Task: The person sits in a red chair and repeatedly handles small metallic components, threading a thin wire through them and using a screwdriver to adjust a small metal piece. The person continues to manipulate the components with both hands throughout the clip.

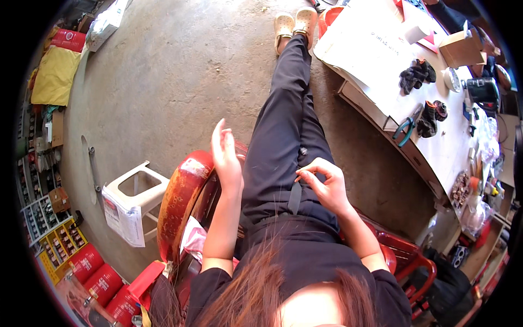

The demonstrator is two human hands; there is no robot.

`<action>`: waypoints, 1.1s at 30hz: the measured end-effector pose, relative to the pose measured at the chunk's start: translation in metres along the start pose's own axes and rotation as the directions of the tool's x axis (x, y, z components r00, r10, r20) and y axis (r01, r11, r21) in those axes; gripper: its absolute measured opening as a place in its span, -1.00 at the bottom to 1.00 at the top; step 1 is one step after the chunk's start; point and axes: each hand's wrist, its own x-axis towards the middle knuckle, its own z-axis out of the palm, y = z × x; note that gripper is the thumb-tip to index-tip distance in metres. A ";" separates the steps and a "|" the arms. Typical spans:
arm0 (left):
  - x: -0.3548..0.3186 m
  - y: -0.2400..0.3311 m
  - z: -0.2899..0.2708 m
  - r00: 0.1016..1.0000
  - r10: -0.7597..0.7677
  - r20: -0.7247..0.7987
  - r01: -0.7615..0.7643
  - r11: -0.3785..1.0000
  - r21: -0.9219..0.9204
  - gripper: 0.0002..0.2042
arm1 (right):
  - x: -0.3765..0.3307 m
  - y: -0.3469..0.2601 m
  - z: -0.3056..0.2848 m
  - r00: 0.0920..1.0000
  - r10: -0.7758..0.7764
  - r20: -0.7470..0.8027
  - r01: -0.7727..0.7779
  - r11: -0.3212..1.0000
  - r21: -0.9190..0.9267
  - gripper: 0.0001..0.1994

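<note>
I sit in a red plastic chair [182, 196] with my legs in dark trousers [286, 125] stretched out over the concrete floor. My left hand [226, 155] is raised above the chair's armrest, fingers apart and pointing up, holding nothing. My right hand [322, 182] hovers over my lap with fingers curled and thumb near the fingertips; whether anything tiny is pinched there cannot be seen. Cream clogs [295, 24] are on my feet.
A white workbench [376, 52] stands to the right with dark gloves [417, 73], green-handled pliers [406, 129], a cardboard box [462, 48] and small parts. A white plastic stool [133, 191] lies left of the chair. Red canisters [101, 275] and bins of parts line the left side.
</note>
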 end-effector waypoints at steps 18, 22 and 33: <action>-0.026 0.013 0.047 0.640 -0.308 0.704 0.536 0.835 -0.122 -0.74 | -0.009 0.008 0.015 0.988 -0.155 -0.008 0.142 0.923 -0.359 -0.94; -0.019 0.034 0.053 0.614 -0.287 0.735 0.534 0.837 -0.119 -0.75 | -0.014 0.013 0.015 0.990 -0.134 -0.055 0.107 0.933 -0.344 -0.95; -0.030 0.055 0.049 0.635 -0.161 0.756 0.407 0.901 -0.150 -0.85 | -0.012 0.022 0.015 0.993 -0.069 -0.093 0.042 0.964 -0.264 -0.95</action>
